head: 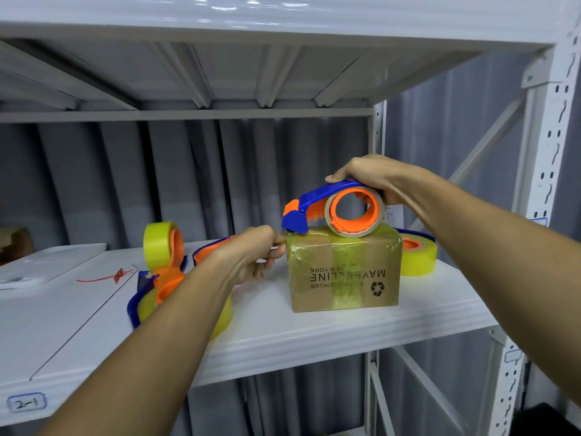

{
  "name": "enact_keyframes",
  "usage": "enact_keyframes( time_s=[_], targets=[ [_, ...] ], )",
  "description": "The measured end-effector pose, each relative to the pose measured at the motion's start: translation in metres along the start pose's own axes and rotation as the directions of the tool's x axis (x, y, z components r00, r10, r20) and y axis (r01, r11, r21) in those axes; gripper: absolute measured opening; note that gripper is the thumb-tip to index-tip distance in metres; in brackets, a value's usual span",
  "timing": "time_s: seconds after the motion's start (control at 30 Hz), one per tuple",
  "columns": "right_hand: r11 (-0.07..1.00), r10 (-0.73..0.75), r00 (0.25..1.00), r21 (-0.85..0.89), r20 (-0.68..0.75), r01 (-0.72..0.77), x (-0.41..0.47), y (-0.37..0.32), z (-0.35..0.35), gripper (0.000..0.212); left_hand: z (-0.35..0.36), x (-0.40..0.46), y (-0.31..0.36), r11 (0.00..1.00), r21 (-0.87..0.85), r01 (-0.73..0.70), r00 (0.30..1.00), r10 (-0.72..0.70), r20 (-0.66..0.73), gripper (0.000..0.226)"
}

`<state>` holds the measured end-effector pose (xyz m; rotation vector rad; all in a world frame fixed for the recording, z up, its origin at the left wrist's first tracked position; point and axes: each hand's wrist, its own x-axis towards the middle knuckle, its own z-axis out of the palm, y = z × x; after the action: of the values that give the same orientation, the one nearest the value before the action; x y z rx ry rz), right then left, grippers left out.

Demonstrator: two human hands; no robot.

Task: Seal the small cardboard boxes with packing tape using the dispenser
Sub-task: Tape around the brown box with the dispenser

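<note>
Your right hand (371, 177) curls over the blue-and-orange tape dispenser (333, 212), gripping it with its roll resting on top of the cardboard box (344, 272). Your left hand (251, 253), at nine o'clock from the box, pinches the tape end at the box's upper left corner. The box sits on the white shelf (283, 335), already banded with yellowish tape. A yellow tape roll (418, 256) lies at three o'clock, and two more dispensers (163, 243) at nine.
</note>
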<state>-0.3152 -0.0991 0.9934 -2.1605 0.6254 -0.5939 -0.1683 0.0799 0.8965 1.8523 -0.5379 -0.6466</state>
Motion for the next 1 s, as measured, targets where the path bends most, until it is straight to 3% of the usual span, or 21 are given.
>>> enact_keyframes(
  time_s=[0.13, 0.23, 0.37, 0.43, 0.67, 0.8, 1.0],
  targets=[
    [0.999, -0.006, 1.0, -0.037, 0.016, 0.007, 0.001, -0.005, 0.003, 0.024, 0.004, -0.005, 0.0, 0.996, 0.016, -0.093, 0.987, 0.094, -0.129, 0.029],
    [1.0, 0.0, 1.0, -0.029, 0.01, 0.0, 0.002, -0.003, 0.003, 0.029, 0.007, -0.005, -0.009, 0.976, -0.069, -0.207, 0.963, 0.191, -0.189, 0.008],
    [1.0, 0.003, 1.0, -0.018, 0.004, -0.003, 0.004, -0.001, 0.003, 0.02, 0.018, -0.008, -0.021, 0.856, -0.074, -0.512, 0.83, 0.471, -0.297, 0.018],
    [1.0, 0.006, 1.0, -0.017, 0.003, -0.006, 0.006, 0.0, 0.002, 0.019, 0.023, -0.013, -0.024, 0.818, -0.024, -0.575, 0.783, 0.541, -0.307, 0.017],
    [1.0, 0.0, 1.0, -0.02, 0.013, 0.0, 0.012, 0.003, 0.003, 0.023, 0.038, -0.029, -0.026, 0.8, 0.054, -0.597, 0.756, 0.584, -0.295, 0.01],
    [1.0, 0.01, 0.999, -0.025, 0.037, -0.009, 0.011, 0.004, 0.0, 0.03, 0.045, -0.026, -0.025, 0.833, 0.039, -0.551, 0.791, 0.537, -0.294, 0.022],
    [1.0, 0.002, 1.0, 0.005, -0.004, -0.002, 0.008, 0.002, -0.003, 0.026, 0.049, -0.024, -0.023, 0.838, 0.035, -0.544, 0.798, 0.53, -0.286, 0.02]
  ],
)
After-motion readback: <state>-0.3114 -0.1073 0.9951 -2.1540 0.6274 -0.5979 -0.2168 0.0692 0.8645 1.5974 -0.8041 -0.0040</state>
